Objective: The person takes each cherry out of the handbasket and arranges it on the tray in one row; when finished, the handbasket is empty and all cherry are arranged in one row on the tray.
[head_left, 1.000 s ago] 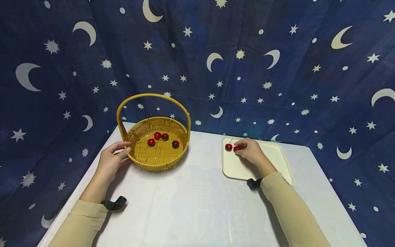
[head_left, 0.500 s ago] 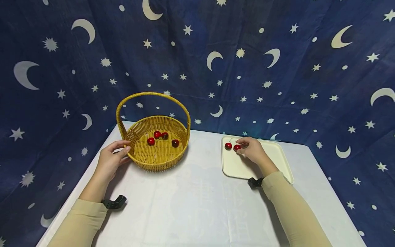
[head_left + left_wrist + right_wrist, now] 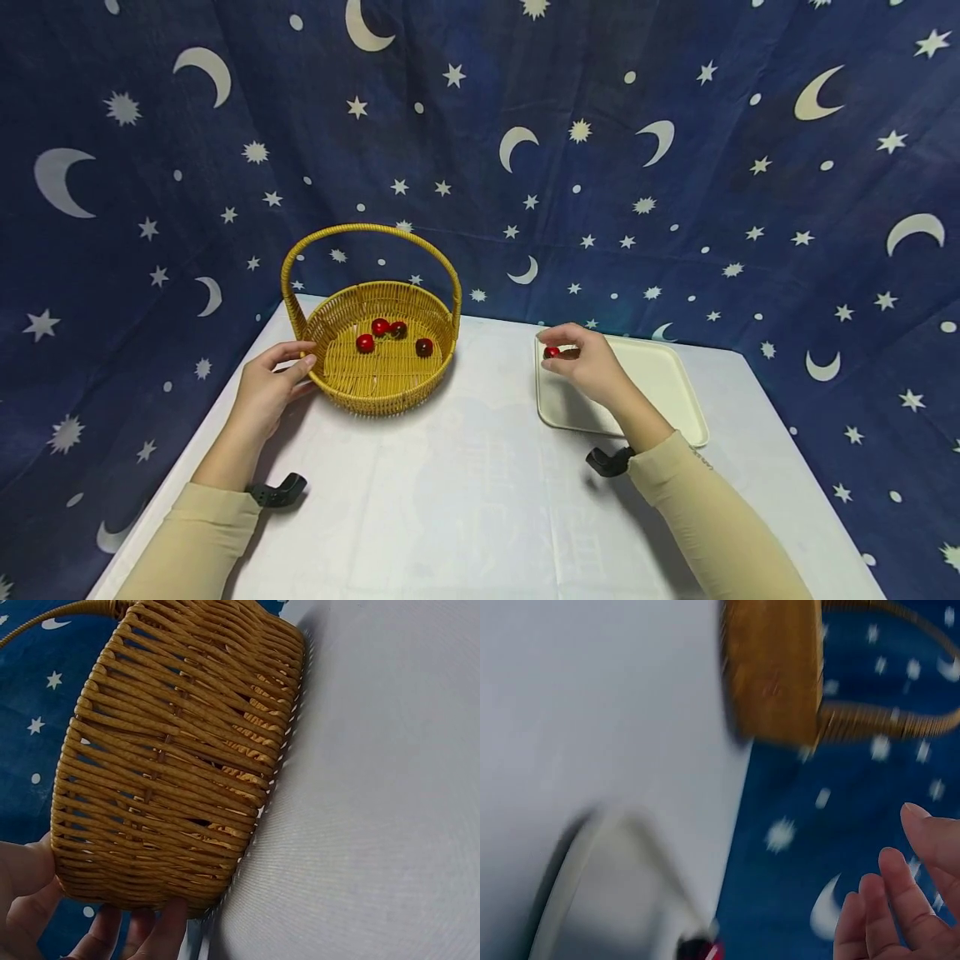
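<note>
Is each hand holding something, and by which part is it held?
The left hand holds the wicker basket by its left side, at the rim and outer wall. The right hand seems to hold nothing.

Dressed in beige and black

The left sleeve [image 3: 183, 546] is beige, ending in a broad cuff [image 3: 223, 506]. The right sleeve [image 3: 723, 521] matches in colour, with a small dark marking [image 3: 702, 458], too tiny to read, near its wrist end. A black left wrist camera [image 3: 279, 491], curved like a hook, sits past the cuff; a black right wrist camera [image 3: 608, 462] resembles it. The left grip [image 3: 270, 386] and right grip [image 3: 592, 364] are bare.
</note>
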Motion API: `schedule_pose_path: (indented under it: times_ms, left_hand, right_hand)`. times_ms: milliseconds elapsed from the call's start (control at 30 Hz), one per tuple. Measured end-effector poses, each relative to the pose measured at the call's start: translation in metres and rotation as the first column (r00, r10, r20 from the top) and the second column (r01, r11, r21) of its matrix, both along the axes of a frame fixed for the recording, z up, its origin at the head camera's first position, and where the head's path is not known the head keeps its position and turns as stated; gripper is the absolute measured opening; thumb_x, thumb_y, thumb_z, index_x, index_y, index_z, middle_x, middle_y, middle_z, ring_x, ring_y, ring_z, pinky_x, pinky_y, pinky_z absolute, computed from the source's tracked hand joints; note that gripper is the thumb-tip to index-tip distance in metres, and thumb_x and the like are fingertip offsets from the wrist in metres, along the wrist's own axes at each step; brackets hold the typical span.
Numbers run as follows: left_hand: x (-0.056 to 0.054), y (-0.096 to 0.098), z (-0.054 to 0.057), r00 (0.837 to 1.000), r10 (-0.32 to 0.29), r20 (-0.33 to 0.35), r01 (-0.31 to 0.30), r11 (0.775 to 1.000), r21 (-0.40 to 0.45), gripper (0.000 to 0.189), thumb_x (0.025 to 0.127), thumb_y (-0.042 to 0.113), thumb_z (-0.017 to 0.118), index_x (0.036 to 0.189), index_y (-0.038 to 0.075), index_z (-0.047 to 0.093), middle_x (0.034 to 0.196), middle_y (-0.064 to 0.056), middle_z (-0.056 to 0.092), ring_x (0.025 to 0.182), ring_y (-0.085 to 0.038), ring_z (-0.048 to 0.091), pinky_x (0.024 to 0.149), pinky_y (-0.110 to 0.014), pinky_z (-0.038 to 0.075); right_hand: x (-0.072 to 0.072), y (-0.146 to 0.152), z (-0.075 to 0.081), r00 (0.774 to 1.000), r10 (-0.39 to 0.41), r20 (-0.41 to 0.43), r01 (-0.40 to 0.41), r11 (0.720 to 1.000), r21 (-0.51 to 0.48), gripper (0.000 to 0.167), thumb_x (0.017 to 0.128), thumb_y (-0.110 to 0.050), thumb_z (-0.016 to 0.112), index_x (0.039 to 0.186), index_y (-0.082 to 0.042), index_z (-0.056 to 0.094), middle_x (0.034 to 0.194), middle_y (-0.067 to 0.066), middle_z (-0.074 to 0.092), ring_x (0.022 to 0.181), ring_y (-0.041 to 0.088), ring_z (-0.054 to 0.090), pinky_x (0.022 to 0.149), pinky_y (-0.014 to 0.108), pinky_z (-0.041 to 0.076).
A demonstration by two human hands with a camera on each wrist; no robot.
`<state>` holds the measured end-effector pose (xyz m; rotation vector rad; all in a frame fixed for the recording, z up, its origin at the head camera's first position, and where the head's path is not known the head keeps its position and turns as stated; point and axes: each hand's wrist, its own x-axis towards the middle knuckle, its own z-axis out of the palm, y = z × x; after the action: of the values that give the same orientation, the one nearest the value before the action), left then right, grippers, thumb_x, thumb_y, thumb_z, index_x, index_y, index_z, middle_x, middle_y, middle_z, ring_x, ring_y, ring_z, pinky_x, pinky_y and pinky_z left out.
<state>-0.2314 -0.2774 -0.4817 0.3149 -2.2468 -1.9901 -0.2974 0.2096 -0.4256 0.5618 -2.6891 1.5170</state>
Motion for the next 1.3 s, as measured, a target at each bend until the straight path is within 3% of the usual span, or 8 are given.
schedule_pose_path:
  times_ms: [100,233,533,733,1033,1133,1300]
  left_hand:
    - [-0.001,0.000,0.000,1.000,-0.003,-0.001,0.003,1.000,-0.003,0.037,0.107,0.016,0.067,0.141,0.001,0.064,0.123,-0.005,0.052,0.097,-0.003,0.069,0.086,-0.027,0.068]
    - [-0.001,-0.001,0.000,1.000,-0.002,-0.008,0.002,1.000,-0.009,0.038,0.107,0.016,0.068,0.141,0.000,0.063,0.121,-0.004,0.053,0.098,-0.004,0.070,0.086,-0.027,0.068]
    - [0.000,-0.003,0.000,1.000,0.000,-0.016,0.000,1.000,-0.005,0.040,0.107,0.017,0.068,0.142,-0.002,0.062,0.119,-0.002,0.053,0.097,-0.004,0.069,0.086,-0.027,0.068]
    - [0.001,-0.004,-0.001,1.000,0.000,-0.012,-0.001,1.000,-0.011,0.040,0.107,0.017,0.067,0.142,-0.002,0.062,0.120,-0.002,0.053,0.099,-0.005,0.069,0.087,-0.027,0.068]
    - [0.001,-0.003,-0.002,1.000,-0.005,-0.015,0.005,1.000,-0.021,0.042,0.107,0.019,0.068,0.143,-0.002,0.061,0.122,-0.003,0.054,0.101,-0.007,0.069,0.086,-0.028,0.068]
    - [0.002,-0.003,-0.003,1.000,-0.002,-0.019,0.002,0.999,-0.033,0.044,0.107,0.019,0.067,0.144,-0.003,0.060,0.121,-0.003,0.054,0.101,-0.006,0.069,0.087,-0.028,0.068]
    - [0.002,-0.001,-0.003,0.999,-0.013,-0.033,0.012,0.999,-0.032,0.044,0.108,0.019,0.067,0.144,-0.005,0.060,0.121,-0.004,0.054,0.100,-0.006,0.069,0.087,-0.028,0.068]
  right_hand:
    - [0.011,-0.025,0.009,0.997,0.077,-0.018,-0.077,0.997,0.002,0.039,0.089,0.004,0.081,0.126,-0.008,0.076,0.129,0.014,0.073,0.116,0.027,0.068,0.098,0.038,0.065]
    - [0.019,-0.060,0.015,0.983,0.183,-0.027,-0.184,0.983,-0.023,0.041,0.088,0.005,0.081,0.128,-0.005,0.075,0.131,0.011,0.074,0.121,0.030,0.068,0.103,0.049,0.064]
    - [0.008,-0.144,0.011,0.943,0.332,0.005,-0.331,0.943,-0.042,0.045,0.090,0.005,0.080,0.133,-0.006,0.071,0.131,0.014,0.074,0.123,0.037,0.068,0.109,0.056,0.060]
    - [-0.008,-0.186,0.010,0.938,0.341,0.057,-0.342,0.940,0.007,0.051,0.092,-0.001,0.082,0.140,-0.012,0.068,0.140,0.010,0.071,0.131,0.031,0.066,0.115,0.056,0.056]
    - [-0.041,-0.217,-0.007,0.959,0.273,0.075,-0.282,0.947,0.155,0.057,0.094,-0.001,0.081,0.147,-0.016,0.064,0.148,0.007,0.068,0.141,0.026,0.061,0.124,0.052,0.049]
    - [-0.046,-0.223,-0.011,0.960,0.264,0.088,-0.278,0.929,0.244,0.058,0.096,-0.003,0.079,0.149,-0.018,0.062,0.151,0.005,0.066,0.145,0.026,0.057,0.126,0.049,0.048]
    - [-0.052,-0.230,-0.011,0.964,0.243,0.105,-0.264,0.873,0.410,0.058,0.096,-0.002,0.077,0.150,-0.019,0.063,0.152,0.004,0.064,0.148,0.026,0.054,0.126,0.044,0.048]
